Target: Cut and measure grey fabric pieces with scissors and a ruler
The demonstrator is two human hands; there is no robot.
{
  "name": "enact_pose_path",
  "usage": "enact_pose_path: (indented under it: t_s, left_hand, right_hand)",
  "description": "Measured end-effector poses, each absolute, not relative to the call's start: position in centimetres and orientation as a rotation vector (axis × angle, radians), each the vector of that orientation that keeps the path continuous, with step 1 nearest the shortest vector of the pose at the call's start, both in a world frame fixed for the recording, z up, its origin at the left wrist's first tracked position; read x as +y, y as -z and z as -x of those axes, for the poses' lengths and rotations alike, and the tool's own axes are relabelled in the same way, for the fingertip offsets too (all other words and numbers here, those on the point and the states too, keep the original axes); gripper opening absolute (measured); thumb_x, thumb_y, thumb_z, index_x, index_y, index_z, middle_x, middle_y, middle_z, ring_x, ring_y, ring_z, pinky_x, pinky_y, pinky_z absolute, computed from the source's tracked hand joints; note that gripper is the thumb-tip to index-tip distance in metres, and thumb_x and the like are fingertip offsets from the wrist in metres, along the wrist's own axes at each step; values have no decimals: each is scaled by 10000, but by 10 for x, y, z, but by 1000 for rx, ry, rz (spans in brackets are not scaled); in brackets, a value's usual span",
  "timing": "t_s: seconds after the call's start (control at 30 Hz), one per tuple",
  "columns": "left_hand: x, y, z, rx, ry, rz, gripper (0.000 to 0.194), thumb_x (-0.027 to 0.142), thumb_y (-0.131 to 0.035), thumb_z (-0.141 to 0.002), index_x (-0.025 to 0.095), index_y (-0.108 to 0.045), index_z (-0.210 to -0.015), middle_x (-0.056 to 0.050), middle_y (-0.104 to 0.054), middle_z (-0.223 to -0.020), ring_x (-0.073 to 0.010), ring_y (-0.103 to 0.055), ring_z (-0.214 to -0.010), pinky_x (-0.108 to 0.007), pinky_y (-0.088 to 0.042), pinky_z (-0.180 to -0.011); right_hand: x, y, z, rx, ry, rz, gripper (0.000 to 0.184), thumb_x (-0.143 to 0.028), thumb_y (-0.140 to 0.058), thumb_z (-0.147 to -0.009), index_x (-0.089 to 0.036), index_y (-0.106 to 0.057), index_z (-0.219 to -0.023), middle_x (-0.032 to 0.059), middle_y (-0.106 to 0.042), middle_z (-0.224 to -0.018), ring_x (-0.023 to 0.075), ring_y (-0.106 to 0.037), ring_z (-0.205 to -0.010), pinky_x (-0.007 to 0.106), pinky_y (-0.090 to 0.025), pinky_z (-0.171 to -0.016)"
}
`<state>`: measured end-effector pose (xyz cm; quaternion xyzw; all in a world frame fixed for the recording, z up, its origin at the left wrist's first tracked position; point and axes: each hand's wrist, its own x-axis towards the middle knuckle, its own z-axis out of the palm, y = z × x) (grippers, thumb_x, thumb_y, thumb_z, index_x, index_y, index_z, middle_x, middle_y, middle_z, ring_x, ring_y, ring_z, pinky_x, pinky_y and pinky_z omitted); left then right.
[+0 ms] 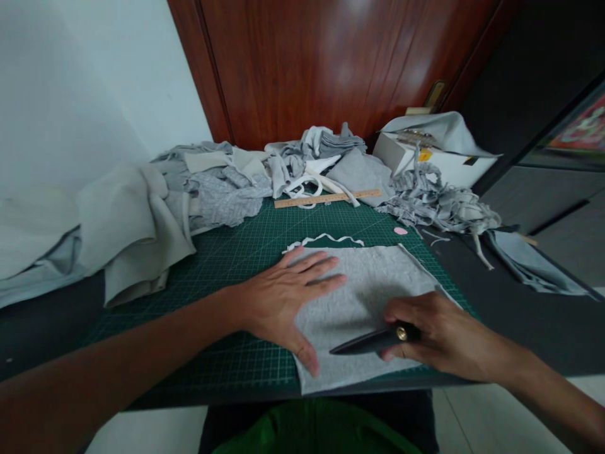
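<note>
A piece of grey fabric (352, 284) lies flat on a green cutting mat (227, 252), close to the table's front edge. My left hand (288, 296) rests on its left part, fingers spread wide. In my right hand (432, 331) is a pair of dark scissors (368, 341) with a brass pivot screw. Their blades look closed and point left, low over the fabric; I cannot tell whether they touch it. The handles are hidden by my fingers. Along the fabric's far edge runs a thin, wavy white strip (331, 238).
Piled cloth (227, 189) stretches along the back and left. A wooden ruler (326, 198) lies before it. At the back right stand a white box (437, 161) and a heap of grey scraps (439, 202). A pink oval piece (401, 231) lies on the mat.
</note>
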<state>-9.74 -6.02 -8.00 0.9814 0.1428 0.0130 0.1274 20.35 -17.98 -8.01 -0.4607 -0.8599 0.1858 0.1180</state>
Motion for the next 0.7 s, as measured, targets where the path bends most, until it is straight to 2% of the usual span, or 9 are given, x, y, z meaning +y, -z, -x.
enact_pose_path:
  t_s: [0.17, 0.33, 0.43, 0.5, 0.57, 0.63, 0.7]
  left_hand:
    - [-57, 79, 103, 428, -5, -2861, 1242, 784, -778, -712, 275, -236, -1707, -143, -119, -1799, -399, -77, -1668, -680, 67, -1293]
    - [-57, 77, 101, 439, 44, -2856, 1254, 823, -748, -710, 286, -217, -1711, -137, -92, -1802, -394, -57, -1671, -683, 85, -1287]
    - [-58, 75, 101, 463, 63, -2847, 1269, 832, -750, -701, 283, -213, -1712, -146, -88, -1800, -410, -64, -1667, -709, 64, -1279]
    - [-58, 73, 102, 491, 85, -2837, 1267, 837, -744, -706, 284, -209, -1712, -151, -82, -1799, -416, -66, -1665, -720, 53, -1276]
    - [-58, 71, 103, 516, 108, -2826, 1265, 843, -739, -708, 289, -206, -1713, -154, -72, -1799, -421, -60, -1665, -722, 44, -1276]
    - [-58, 70, 105, 534, 124, -2815, 1260, 850, -728, -718, 300, -191, -1715, -147, -59, -1801, -418, -44, -1666, -712, 47, -1281]
    - [-59, 69, 107, 545, 131, -2806, 1232, 858, -703, -744, 315, -178, -1717, -129, -58, -1803, -407, -33, -1668, -691, 58, -1290]
  right_hand:
    - [-181, 84, -204, -2605, -428, 1257, 417, -591, -629, -1030, -185, -656, -939, 41, -638, -911, 184, -644, -747, 295, -391, -645]
    - [-183, 83, -198, -2579, -389, 1230, 412, -588, -620, -1030, -186, -641, -943, 42, -635, -897, 207, -636, -789, 316, -436, -678]
    - [-185, 83, -196, -2538, -345, 1213, 430, -608, -622, -1017, -180, -645, -986, 73, -659, -935, 250, -640, -881, 372, -516, -776]
    - [-186, 84, -199, -2500, -328, 1215, 540, -661, -653, -974, -156, -649, -1165, 140, -687, -1104, 304, -656, -1046, 442, -556, -906]
    - [-187, 84, -205, -2483, -342, 1233, 677, -685, -643, -971, -146, -589, -1377, 215, -634, -1367, 357, -601, -1294, 504, -535, -1063]
    - [-188, 85, -213, -2489, -347, 1301, 650, -633, -584, -1032, -175, -534, -1491, 229, -511, -1581, 367, -472, -1489, 536, -476, -1176]
    - [-188, 85, -222, -2493, -304, 1415, 581, -561, -529, -1083, -203, -511, -1540, 210, -418, -1684, 364, -369, -1578, 571, -426, -1228]
